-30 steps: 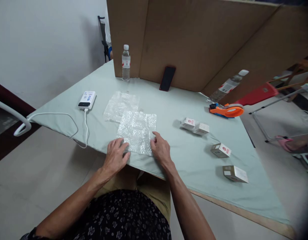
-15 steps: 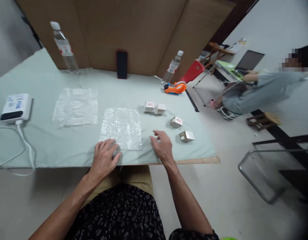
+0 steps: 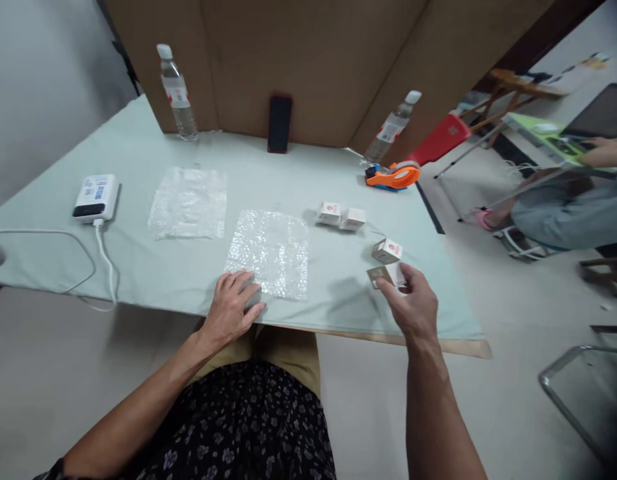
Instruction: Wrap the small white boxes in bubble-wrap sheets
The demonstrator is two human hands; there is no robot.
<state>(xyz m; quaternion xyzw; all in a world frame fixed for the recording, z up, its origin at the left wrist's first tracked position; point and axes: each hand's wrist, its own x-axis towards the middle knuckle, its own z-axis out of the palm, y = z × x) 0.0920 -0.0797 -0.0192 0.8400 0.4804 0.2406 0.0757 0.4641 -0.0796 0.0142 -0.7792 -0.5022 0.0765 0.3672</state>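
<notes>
In the head view, your right hand [image 3: 415,303] has its grip clamped on a small carton [image 3: 379,274] right of the bubble-wrap sheet [image 3: 271,250], while your left hand [image 3: 231,305], fingers apart and holding nothing, lies over the sheet's near-left corner.

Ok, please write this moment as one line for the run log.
Left hand: on near edge of bubble wrap sheet | Right hand: holds gold-and-white box | Just beyond: another small box
</notes>
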